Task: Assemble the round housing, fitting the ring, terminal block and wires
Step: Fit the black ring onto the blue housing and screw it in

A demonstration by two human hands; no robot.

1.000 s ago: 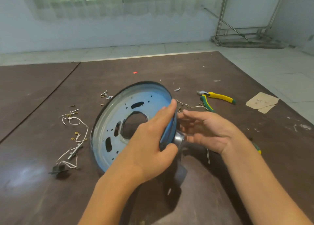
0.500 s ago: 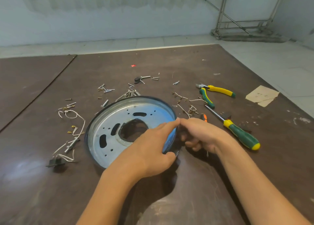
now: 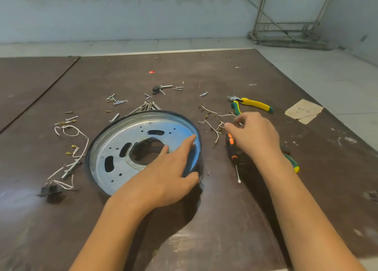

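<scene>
Head view. Item: round housing (image 3: pixel 122 135), a shallow galvanised metal dish with a dark rim, a large centre opening and several slots and small holes. It lies open side up at the centre of the frame on a dark brown board (image 3: pixel 225 219).

Left hand (image 3: pixel 169 172): reaches in from the lower centre. Its fingers lie fairly straight on the dish's inner face at the right side and its thumb is on the outside of the rim, so the rim is held between them.

Right hand (image 3: pixel 255 135): just right of the housing and not touching it, fingers curled down with the tips drawn close together over a tangle of white wires (image 3: pixel 212 129) with brass terminals. Whether a wire is actually pinched cannot be told.

Beside the right hand:
- a small orange-and-black screwdriver (image 3: pixel 235 156), lying just below the fingers
- a green-and-yellow handle (image 3: pixel 292 164), partly hidden behind the wrist

Upper right: yellow-and-green pliers (image 3: pixel 253 105) and a torn piece of cardboard (image 3: pixel 302 111).

Above the housing: loose screws (image 3: pixel 115 101) and a black knob on a bolt (image 3: pixel 157 89).

Left of the housing: a second set of white wires (image 3: pixel 71 131) with terminals, running down to a small black part (image 3: pixel 50 191) at the lower left.
</scene>
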